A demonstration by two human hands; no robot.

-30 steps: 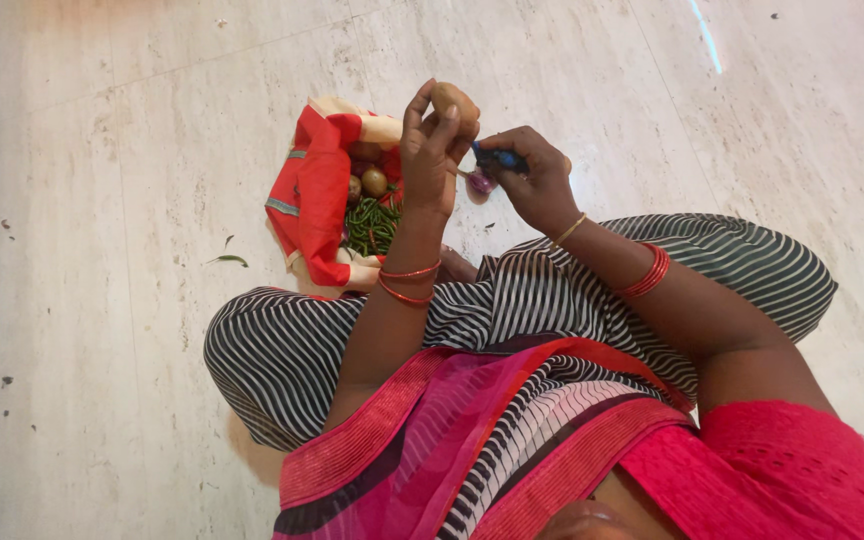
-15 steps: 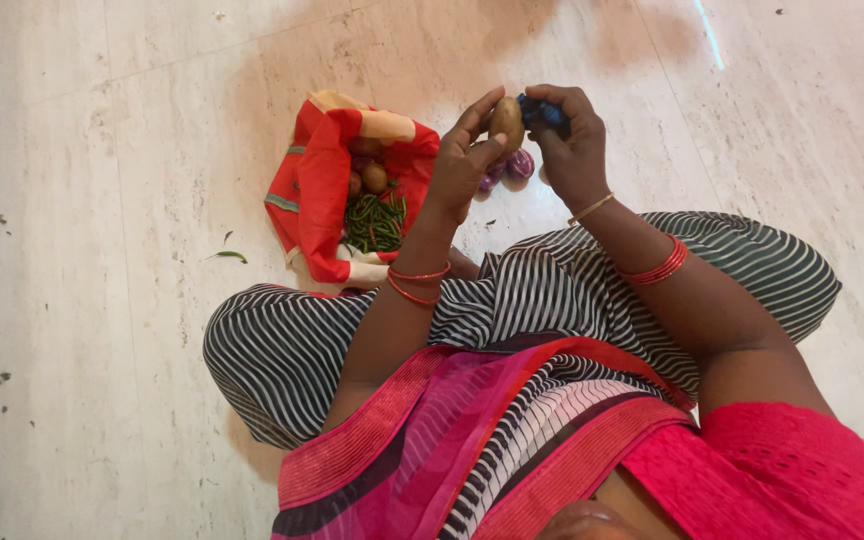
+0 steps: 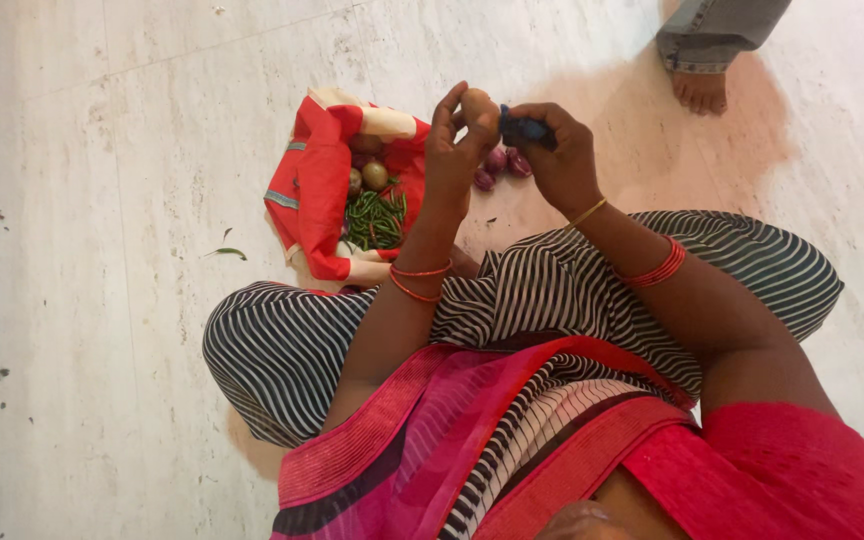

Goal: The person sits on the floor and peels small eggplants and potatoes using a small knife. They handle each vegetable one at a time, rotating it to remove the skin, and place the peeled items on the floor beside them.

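My left hand [image 3: 449,150] grips a brown potato [image 3: 477,103] by its fingertips, held up over the floor. My right hand [image 3: 557,160] is closed around a dark blue peeler [image 3: 524,130], its head touching the potato's right side. Below the hands, small purple onions [image 3: 500,165] lie on the floor. A red and cream cloth bag [image 3: 317,190] lies open to the left, holding green chillies [image 3: 374,218] and a few round vegetables [image 3: 373,176].
I sit cross-legged on a pale stone floor [image 3: 112,200] in striped and pink cloth. Another person's bare foot [image 3: 700,90] stands at the top right. A stray green chilli [image 3: 229,253] lies left of the bag. Small scraps dot the floor.
Both hands shifted slightly left and up with the potato and peeler. Another person's foot has come into view at the top right.
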